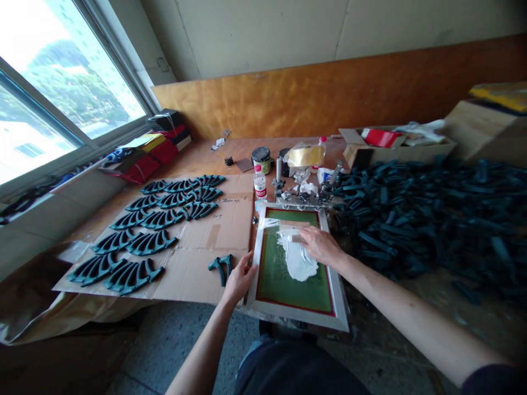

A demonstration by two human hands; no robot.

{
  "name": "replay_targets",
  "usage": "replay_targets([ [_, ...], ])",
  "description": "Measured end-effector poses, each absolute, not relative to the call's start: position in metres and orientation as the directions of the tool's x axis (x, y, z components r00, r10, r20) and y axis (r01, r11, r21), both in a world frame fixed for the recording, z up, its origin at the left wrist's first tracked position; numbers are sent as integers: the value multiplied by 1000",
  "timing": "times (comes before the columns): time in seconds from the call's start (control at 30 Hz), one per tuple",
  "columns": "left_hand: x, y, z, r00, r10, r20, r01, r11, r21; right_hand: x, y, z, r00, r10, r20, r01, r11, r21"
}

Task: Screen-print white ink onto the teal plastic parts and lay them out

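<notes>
A screen-printing frame (340,307) with a green mesh (272,285) lies in front of me, held at its far end by a metal hinge clamp (302,202). White ink (300,263) is spread over the middle of the mesh. My right hand (320,245) is closed on a squeegee (294,225) at the upper part of the screen, just above the ink. At the frame's left edge, my left hand (241,277) grips the rim with curled fingers. Two dark green curved plastic parts (222,267) lie on cardboard beside that hand.
Rows of similar parts (150,219) cover the cardboard sheet (197,236) at left. A large heap of dark parts (411,219) fills the right side. Behind the screen stand a bottle (259,184), an ink can (261,160) and an open carton (395,148).
</notes>
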State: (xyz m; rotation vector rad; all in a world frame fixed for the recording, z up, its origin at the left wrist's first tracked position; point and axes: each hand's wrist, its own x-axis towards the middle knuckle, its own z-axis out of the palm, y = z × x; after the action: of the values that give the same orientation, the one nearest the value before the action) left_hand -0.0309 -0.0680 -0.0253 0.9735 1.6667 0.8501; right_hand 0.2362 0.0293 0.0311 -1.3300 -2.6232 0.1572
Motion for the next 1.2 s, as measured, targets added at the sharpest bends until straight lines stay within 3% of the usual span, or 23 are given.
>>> replay_targets([
  [0.2, -33, -71, -32, -188, 905, -381, 195, 415, 889, 273, -7, 32, -833, 547, 75, 509, 814, -279],
  [0.3, -34, -71, -33, -178, 918, -354, 207, 387, 899, 273, -4, 38, -801, 591, 92, 542, 782, -307],
  [0.4, -34, -70, -32, -165, 923, -348, 197, 377, 905, 267, -12, 26, -706, 659, 261, 605, 752, -263],
  [0.47, -34, -70, -30, -162, 919, -361, 174, 386, 906, 268, -24, 15, -713, 614, 337, 573, 788, -225],
  [0.57, -32, -70, -25, -167, 907, -387, 140, 410, 901, 273, -31, 12, -760, 571, 310, 520, 820, -238],
  [0.7, -32, -70, -10, -155, 905, -397, 109, 415, 903, 261, 6, 38, -683, 681, 263, 617, 731, -292],
  [0.87, -39, -64, 44, -122, 928, -351, 52, 360, 932, 263, 67, 80, -434, 839, 328, 833, 512, -210],
  [0.93, -40, -54, 71, -151, 949, -277, 43, 286, 957, 288, 76, 86, -281, 883, 376, 873, 398, -281],
  [1.03, -35, -27, 110, -188, 977, -102, -64, 92, 994, 324, 64, 72, -105, 953, 285, 903, 211, -373],
  [1.1, -27, -4, 134, -182, 983, 0, -152, -28, 988, 331, 41, 49, -103, 979, 174, 917, 161, -364],
  [1.2, -15, 23, 158, -159, 984, 83, -201, -114, 973, 312, 5, 7, -238, 968, 74, 917, 249, -311],
])
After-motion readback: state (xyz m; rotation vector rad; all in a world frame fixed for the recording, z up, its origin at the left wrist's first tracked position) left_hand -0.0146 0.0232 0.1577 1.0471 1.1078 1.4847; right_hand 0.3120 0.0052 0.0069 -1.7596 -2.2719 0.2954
